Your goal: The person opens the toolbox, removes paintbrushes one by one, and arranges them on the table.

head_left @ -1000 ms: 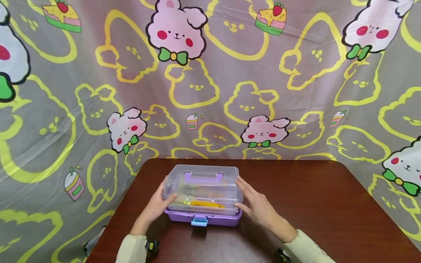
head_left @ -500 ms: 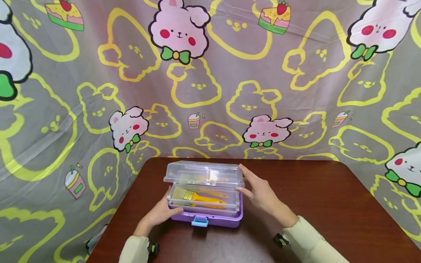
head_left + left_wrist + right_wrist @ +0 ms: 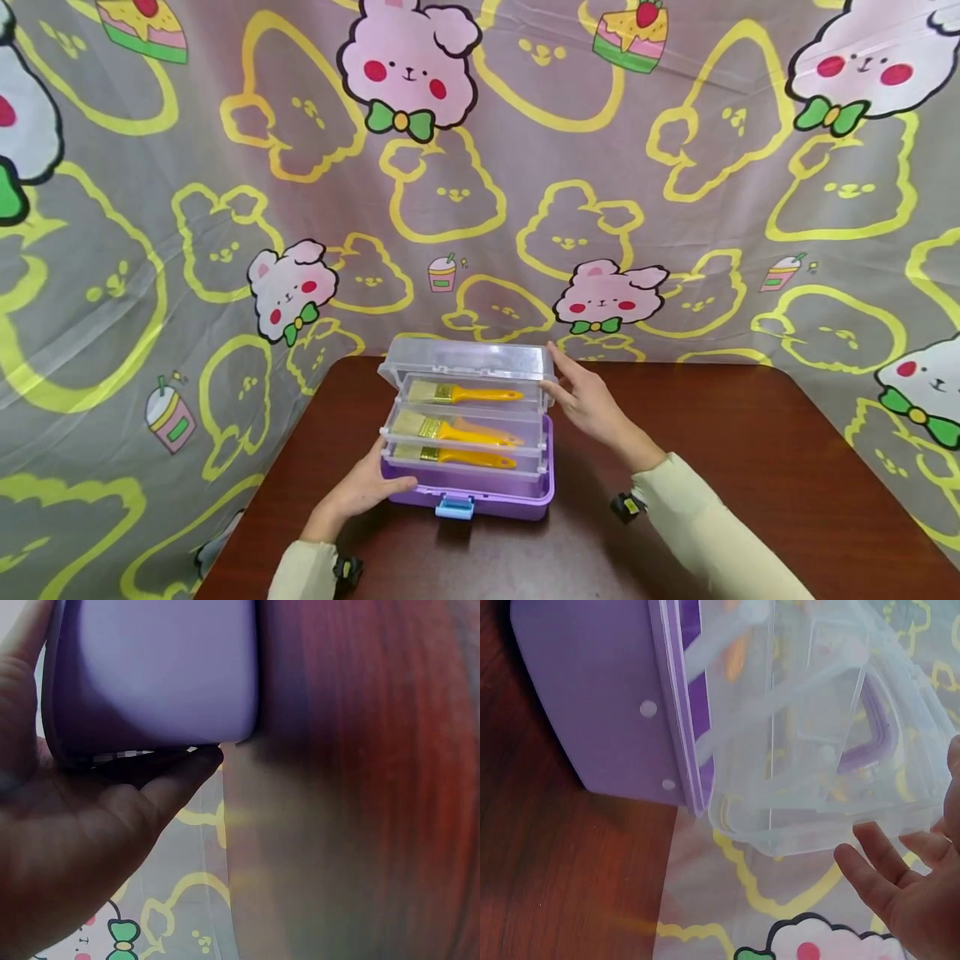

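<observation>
A purple toolbox (image 3: 506, 503) with a light-blue latch (image 3: 455, 507) stands on the table, its clear lid (image 3: 465, 353) partly raised. Clear trays rise in steps behind the front rim. Brushes with yellow handles lie in them: an upper paintbrush (image 3: 480, 394), a middle paintbrush (image 3: 457, 431) and a lower paintbrush (image 3: 472, 458). My left hand (image 3: 362, 486) holds the base's left end, thumb at the front rim, fingers along the side. My right hand (image 3: 592, 408) grips the lid's right end between thumb and fingers. In the right wrist view, its fingertips meet the lid's edge.
The dark red-brown table (image 3: 697, 467) extends well to the right of the box. A patterned cloth (image 3: 480, 208) with rabbit drawings hangs behind and at both sides. A purple carry handle (image 3: 885, 731) shows through the clear lid.
The lid has swung up and back with my right hand, and the trays have fanned out, uncovering the brushes. My left hand has slid down from the lid to the purple base.
</observation>
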Demonstrator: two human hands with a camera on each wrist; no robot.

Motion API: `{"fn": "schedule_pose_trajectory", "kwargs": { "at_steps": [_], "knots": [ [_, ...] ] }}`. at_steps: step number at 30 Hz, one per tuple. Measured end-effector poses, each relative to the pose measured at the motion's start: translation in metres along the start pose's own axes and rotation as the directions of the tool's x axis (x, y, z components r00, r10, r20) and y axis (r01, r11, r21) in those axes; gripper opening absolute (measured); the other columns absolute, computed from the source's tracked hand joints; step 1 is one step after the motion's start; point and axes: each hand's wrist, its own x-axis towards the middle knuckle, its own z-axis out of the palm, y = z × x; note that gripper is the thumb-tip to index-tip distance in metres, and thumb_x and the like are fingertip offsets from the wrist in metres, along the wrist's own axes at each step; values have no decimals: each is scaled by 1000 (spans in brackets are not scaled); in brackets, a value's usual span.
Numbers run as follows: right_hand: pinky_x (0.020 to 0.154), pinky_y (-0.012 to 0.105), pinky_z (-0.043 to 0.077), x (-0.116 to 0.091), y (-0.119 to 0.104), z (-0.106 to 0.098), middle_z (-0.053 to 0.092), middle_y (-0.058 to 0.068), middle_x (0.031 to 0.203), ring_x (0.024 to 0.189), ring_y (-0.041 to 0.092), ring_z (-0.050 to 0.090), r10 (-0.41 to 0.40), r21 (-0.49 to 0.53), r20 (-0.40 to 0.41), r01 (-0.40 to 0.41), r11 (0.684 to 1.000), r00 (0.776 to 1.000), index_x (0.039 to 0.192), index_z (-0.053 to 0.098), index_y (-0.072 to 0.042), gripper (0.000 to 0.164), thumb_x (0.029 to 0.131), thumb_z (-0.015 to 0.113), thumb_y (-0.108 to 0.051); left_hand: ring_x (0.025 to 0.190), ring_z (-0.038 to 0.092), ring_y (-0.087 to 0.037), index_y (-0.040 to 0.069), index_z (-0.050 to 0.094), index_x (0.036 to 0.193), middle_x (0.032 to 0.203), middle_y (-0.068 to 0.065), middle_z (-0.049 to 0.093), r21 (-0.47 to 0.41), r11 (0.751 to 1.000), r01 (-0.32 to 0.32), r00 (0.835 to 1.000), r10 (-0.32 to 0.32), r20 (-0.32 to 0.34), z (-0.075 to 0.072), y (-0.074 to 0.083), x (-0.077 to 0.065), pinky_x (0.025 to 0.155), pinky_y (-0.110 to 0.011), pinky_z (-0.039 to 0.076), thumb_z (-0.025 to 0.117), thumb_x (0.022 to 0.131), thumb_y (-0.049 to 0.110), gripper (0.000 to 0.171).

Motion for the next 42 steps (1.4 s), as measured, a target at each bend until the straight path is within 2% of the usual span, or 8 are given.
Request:
{"fn": "schedule_pose_trajectory", "kwargs": {
  "at_steps": [5,7,12,20,25,29,32,42],
  "knots": [
    [93,48,44,8,6,-2,33,18,148,117,34,52,77,75,54,-81,994,996,148,27,-2,60,98,52,-24,117,48,-28,9,11,150,139,-18,44,-59,997,-57,998,59,30,-1,5,0,102,-53,30,78,78,16,98],
    [96,49,40,12,8,-2,33,17,147,121,34,48,119,96,63,-125,988,991,148,27,-2,58,99,50,-24,119,46,-28,13,8,151,142,-17,41,-76,995,-67,997,70,39,-2,4,0,103,-54,28,78,78,16,101],
    [86,46,46,18,10,0,35,12,148,101,31,60,211,135,88,-222,966,974,149,27,-9,57,101,44,-33,123,43,-29,23,4,152,146,-15,35,-93,993,-72,996,77,51,-2,0,-1,104,-56,26,77,79,17,103],
    [100,50,36,33,18,3,42,18,142,120,36,49,276,124,99,-287,950,956,149,30,-11,60,100,41,-43,121,44,-31,22,1,152,149,-16,29,-107,990,-89,994,96,61,-6,3,-8,102,-58,28,76,80,14,105],
    [102,49,34,38,26,5,43,16,142,120,34,50,342,144,123,-358,923,932,150,29,-19,58,100,34,-48,129,36,-35,13,1,152,154,-17,16,-56,998,-33,998,36,49,-3,1,-9,104,-58,24,78,79,20,106],
    [102,48,34,39,32,8,38,15,145,122,35,48,357,211,141,-381,900,923,150,28,-18,54,102,31,-43,136,23,-42,8,0,152,156,-22,1,-33,999,-2,999,4,36,0,1,-11,105,-60,19,78,79,22,107],
    [103,47,34,39,37,11,31,14,149,129,33,39,342,264,141,-368,892,929,150,27,-12,54,103,29,-40,136,21,-43,7,0,152,155,-24,-2,-30,1000,2,1000,-1,30,1,2,-12,105,-61,19,78,78,23,108],
    [84,40,51,33,51,28,44,24,138,116,35,51,386,430,126,-401,809,914,144,34,-3,44,104,38,-19,133,30,-41,7,1,151,154,-24,8,-8,1000,1,1000,-1,17,0,3,-13,104,-60,23,77,79,22,106]
  ]
}}
